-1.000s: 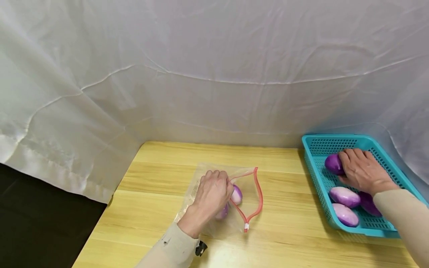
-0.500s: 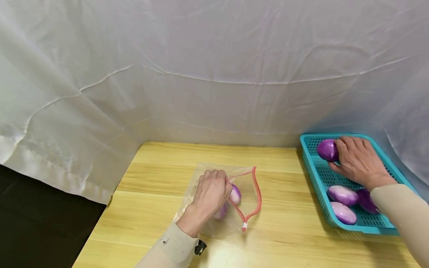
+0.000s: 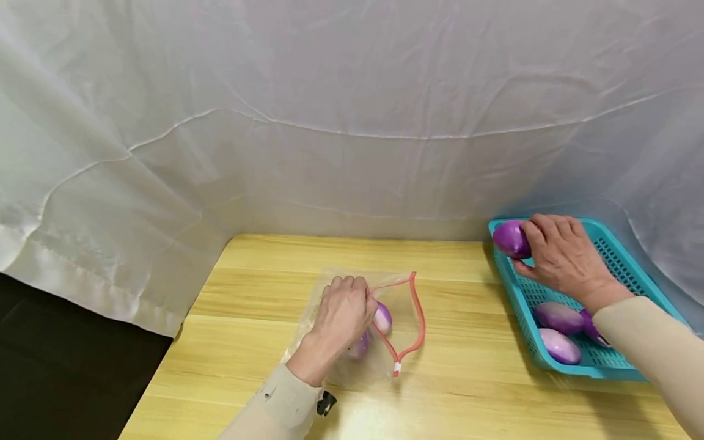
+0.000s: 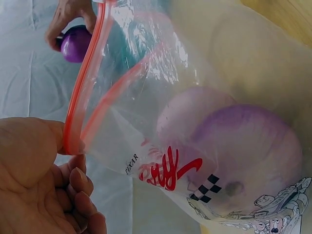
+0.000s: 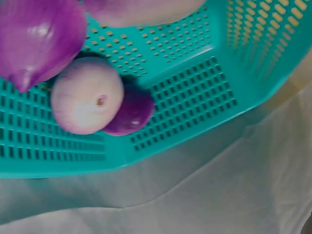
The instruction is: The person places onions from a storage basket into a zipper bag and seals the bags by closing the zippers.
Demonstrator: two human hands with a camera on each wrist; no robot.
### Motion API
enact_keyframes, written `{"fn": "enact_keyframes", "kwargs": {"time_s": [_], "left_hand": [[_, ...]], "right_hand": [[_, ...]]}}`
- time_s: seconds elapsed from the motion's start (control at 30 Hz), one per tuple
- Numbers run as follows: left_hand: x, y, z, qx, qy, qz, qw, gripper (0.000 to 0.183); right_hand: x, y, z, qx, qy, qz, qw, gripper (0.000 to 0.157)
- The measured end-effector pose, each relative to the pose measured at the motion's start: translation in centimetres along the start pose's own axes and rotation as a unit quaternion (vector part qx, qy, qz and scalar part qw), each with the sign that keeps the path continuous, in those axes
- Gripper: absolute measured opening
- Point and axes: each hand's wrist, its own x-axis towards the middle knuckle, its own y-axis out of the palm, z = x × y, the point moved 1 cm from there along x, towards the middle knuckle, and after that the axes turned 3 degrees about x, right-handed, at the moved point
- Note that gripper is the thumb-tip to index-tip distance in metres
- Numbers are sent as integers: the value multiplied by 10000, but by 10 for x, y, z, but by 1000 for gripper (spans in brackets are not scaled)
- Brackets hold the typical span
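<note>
In the head view my left hand [image 3: 343, 308] holds the mouth of a clear zip bag [image 4: 161, 97] with a red zipper edge; the left wrist view shows thumb and fingers pinching that edge. Two purple-and-white onions [image 3: 382, 318] lie inside the bag, whose mouth gapes to the right. My right hand [image 3: 566, 263] grips a deep purple onion [image 3: 511, 239] over the left rim of a teal basket [image 3: 519, 305]. Lower in the basket sit more onions [image 3: 560, 346], some pale and one darker. The right wrist view shows onions [image 5: 87, 95] in the basket, but no clear fingers.
The bag and basket stand on a light wooden table [image 3: 264, 342]. A pale cloth [image 3: 352, 171] hangs behind and to both sides. Beyond the table's left edge is a dark area [image 3: 71, 354].
My right hand has lifted the purple onion from among the others and moved it up and left to the basket's rim. The left hand keeps its hold on the bag.
</note>
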Motion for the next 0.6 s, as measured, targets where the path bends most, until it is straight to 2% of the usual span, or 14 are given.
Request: {"fn": "enact_keyframes", "kwargs": {"time_s": [0.23,0.43,0.6], "left_hand": [[2,-1,1,-38,42,11,10000,18],[5,-1,1,70,122,-126,9998,19],[7,-2,0,72,119,-79,9999,20]], "right_hand": [[21,-3,23,173,-207,107,9996,75],[36,-5,45,269,-319,43,9991,74],[45,-5,63,347,-445,27,9984,70]]}}
